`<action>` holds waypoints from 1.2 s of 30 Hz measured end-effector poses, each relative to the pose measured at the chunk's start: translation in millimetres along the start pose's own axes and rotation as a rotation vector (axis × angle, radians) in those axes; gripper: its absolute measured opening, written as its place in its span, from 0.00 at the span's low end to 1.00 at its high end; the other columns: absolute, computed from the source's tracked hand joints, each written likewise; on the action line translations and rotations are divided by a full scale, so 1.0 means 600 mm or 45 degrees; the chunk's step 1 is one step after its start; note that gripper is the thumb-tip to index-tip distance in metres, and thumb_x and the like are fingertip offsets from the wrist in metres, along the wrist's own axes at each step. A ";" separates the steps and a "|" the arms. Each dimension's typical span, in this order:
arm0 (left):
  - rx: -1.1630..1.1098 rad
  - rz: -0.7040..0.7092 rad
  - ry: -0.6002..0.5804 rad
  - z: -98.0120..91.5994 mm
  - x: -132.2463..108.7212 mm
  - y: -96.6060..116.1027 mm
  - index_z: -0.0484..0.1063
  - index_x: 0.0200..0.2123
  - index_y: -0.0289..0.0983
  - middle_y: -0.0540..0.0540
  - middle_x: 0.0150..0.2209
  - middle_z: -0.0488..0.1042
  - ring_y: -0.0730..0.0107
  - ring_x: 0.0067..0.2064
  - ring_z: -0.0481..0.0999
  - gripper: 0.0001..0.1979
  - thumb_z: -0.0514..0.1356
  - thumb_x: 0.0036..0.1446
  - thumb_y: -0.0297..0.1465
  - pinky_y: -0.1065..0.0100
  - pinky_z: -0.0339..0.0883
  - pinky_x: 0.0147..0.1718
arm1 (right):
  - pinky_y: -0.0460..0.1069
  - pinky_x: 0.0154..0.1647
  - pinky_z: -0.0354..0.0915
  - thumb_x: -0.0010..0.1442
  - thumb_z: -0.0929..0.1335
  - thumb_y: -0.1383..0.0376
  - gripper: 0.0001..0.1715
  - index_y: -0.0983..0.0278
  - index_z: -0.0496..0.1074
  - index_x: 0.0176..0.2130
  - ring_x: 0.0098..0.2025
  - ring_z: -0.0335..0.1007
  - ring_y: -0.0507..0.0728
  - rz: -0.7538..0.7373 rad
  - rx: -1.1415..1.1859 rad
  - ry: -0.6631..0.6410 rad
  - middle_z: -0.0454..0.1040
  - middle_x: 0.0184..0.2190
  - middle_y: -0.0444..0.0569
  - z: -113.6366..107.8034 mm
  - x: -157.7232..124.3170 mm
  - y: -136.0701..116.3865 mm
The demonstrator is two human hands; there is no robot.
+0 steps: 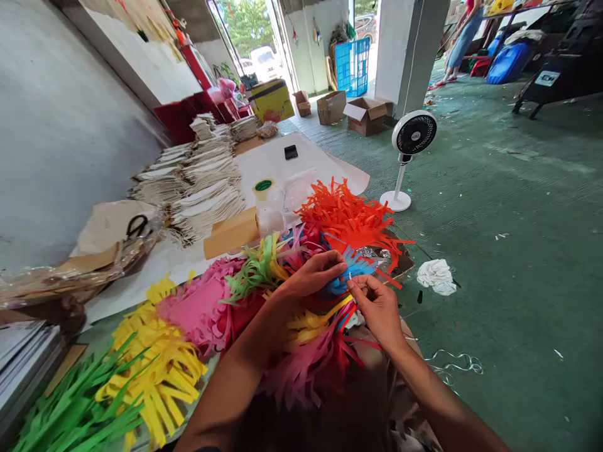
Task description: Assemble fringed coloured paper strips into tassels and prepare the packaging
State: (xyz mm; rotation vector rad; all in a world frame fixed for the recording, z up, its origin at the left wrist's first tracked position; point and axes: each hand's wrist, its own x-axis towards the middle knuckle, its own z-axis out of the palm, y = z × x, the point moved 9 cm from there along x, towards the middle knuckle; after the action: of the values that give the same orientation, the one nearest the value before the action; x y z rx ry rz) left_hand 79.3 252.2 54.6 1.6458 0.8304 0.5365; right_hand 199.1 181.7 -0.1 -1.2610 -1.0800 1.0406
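The left hand [313, 273] and right hand [377, 307] pinch close together at twelve o'clock on blue fringed paper [353, 270]; a tiny white piece between the fingertips [349, 279] is too small to make out. Orange fringed paper [343, 216] sits just beyond, partly hidden by other strips. On the green floor [494, 188], at one o'clock, stand one white fan [413, 133] and three cardboard boxes [331, 107].
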 end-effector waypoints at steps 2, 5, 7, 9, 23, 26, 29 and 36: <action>-0.004 0.017 -0.021 0.003 0.000 0.005 0.70 0.36 0.35 0.52 0.32 0.67 0.75 0.33 0.65 0.26 0.65 0.61 0.54 0.71 0.60 0.34 | 0.48 0.25 0.52 0.64 0.72 0.46 0.22 0.62 0.78 0.34 0.24 0.56 0.51 0.003 0.003 -0.008 0.67 0.22 0.41 0.001 0.000 0.000; -0.052 0.021 -0.052 0.008 -0.003 0.010 0.70 0.38 0.35 0.51 0.32 0.70 0.74 0.33 0.67 0.25 0.67 0.59 0.53 0.71 0.61 0.34 | 0.47 0.25 0.52 0.64 0.71 0.47 0.21 0.62 0.77 0.34 0.24 0.55 0.51 0.002 0.011 -0.020 0.66 0.22 0.40 0.002 0.000 0.001; -0.047 0.019 -0.059 0.008 -0.006 0.011 0.71 0.42 0.35 0.51 0.32 0.70 0.74 0.33 0.68 0.24 0.67 0.60 0.51 0.71 0.61 0.34 | 0.47 0.25 0.51 0.65 0.71 0.47 0.21 0.62 0.77 0.34 0.25 0.54 0.51 0.003 0.019 -0.021 0.65 0.23 0.40 0.002 -0.001 0.004; -0.022 0.020 -0.066 0.009 -0.009 0.011 0.72 0.45 0.35 0.51 0.33 0.70 0.74 0.34 0.67 0.23 0.67 0.62 0.49 0.72 0.61 0.34 | 0.47 0.25 0.51 0.65 0.71 0.47 0.22 0.62 0.76 0.34 0.24 0.54 0.51 0.005 0.027 -0.017 0.65 0.22 0.40 0.002 0.000 0.007; 0.135 0.095 0.028 0.005 -0.010 0.023 0.75 0.38 0.34 0.47 0.35 0.73 0.71 0.37 0.69 0.21 0.61 0.67 0.48 0.70 0.66 0.38 | 0.47 0.24 0.53 0.62 0.72 0.44 0.25 0.62 0.74 0.29 0.23 0.54 0.51 0.010 0.031 0.041 0.65 0.21 0.40 -0.004 0.001 -0.008; 0.141 0.090 0.039 0.004 -0.011 0.020 0.76 0.38 0.34 0.47 0.35 0.73 0.70 0.37 0.69 0.21 0.62 0.66 0.48 0.70 0.65 0.38 | 0.47 0.24 0.53 0.62 0.72 0.44 0.25 0.62 0.75 0.29 0.23 0.55 0.51 0.016 0.030 0.041 0.66 0.21 0.40 -0.005 0.001 -0.006; 0.173 0.100 0.047 0.001 -0.012 0.018 0.75 0.39 0.34 0.47 0.36 0.73 0.70 0.37 0.69 0.20 0.61 0.67 0.47 0.71 0.65 0.38 | 0.47 0.25 0.53 0.62 0.72 0.44 0.25 0.62 0.75 0.30 0.24 0.54 0.51 0.012 0.030 0.036 0.66 0.21 0.40 -0.006 0.001 -0.004; 0.147 0.137 0.009 0.007 -0.010 0.013 0.73 0.40 0.34 0.47 0.36 0.72 0.71 0.37 0.68 0.19 0.61 0.67 0.46 0.70 0.64 0.38 | 0.48 0.26 0.52 0.64 0.71 0.46 0.24 0.61 0.73 0.28 0.24 0.53 0.51 -0.020 0.017 0.043 0.63 0.21 0.40 -0.008 0.001 -0.009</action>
State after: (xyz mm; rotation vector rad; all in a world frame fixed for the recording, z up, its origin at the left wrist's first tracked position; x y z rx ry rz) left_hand 79.9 244.2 61.6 1.8029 0.7940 0.5785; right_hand 204.1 180.8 5.5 -1.2534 -1.0541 1.0099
